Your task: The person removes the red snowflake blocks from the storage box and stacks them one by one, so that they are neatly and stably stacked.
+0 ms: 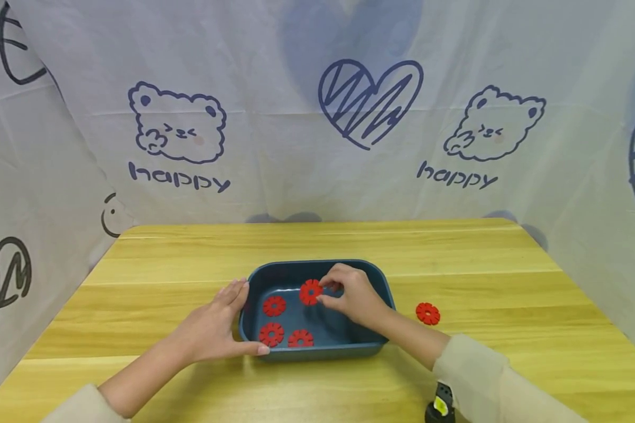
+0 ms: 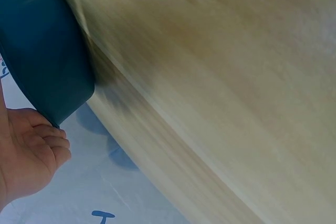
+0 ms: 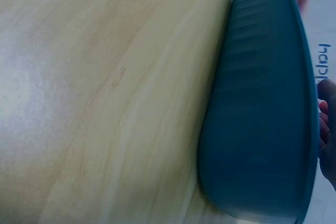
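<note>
A dark blue-green rectangular bin (image 1: 323, 353) stands on the wooden table. My left hand (image 1: 211, 329) holds its left end, thumb along the front rim and fingers at the left rim; in the left wrist view the fingers (image 2: 50, 137) bend at the rim. Inside the bin, my right hand (image 1: 354, 294) pinches a red notched plastic disc (image 1: 311, 292) by its right edge, between thumb and fingertips. Three similar red discs lie on the bin's left side: one disc (image 1: 274, 305) behind, another disc (image 1: 271, 334) in front, and a third disc (image 1: 300, 338) partly hidden by the front wall.
One more red disc (image 1: 428, 314) lies on the table (image 1: 487, 282) to the right of the bin. A black strap-like object (image 1: 440, 405) shows by the right sleeve. White cloth (image 1: 275, 147) with drawings hangs behind and at both sides.
</note>
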### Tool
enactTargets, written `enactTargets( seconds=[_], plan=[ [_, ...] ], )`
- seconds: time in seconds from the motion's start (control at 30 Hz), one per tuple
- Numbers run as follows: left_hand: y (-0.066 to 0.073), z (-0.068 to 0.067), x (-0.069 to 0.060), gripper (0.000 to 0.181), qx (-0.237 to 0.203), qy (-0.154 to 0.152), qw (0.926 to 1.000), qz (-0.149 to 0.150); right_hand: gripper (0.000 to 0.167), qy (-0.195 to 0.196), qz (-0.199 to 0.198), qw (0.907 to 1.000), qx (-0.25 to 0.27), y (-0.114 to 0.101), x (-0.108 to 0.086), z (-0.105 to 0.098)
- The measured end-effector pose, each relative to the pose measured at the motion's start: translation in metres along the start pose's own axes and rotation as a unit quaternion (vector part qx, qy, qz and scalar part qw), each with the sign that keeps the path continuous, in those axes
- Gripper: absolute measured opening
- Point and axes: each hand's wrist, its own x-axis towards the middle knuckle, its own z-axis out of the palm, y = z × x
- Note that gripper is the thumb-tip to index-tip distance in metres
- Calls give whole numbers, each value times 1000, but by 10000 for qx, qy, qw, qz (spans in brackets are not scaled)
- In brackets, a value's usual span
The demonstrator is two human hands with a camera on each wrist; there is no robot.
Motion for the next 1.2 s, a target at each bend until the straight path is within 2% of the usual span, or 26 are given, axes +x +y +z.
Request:
enactTargets(
  seconds=[0.4,0.6,0.93,1.2],
  plan=[
    [1,-1,-1,117,-88,-84,9999,-95,16,939,-10,9955,103,2,-8,-17],
    [1,-1,0,116,-77,-126,9999,-91,17,1177,90,9929,118,9,-14,-26],
    [1,-1,0,115,-25,-119,9999,-63,19,1743,-111,9846,-121,17,-25,-33],
    [1,-2,0,116,-48,-159,9998,-89,21,2036,-67,9786,-276,24,-34,-35]
  ],
)
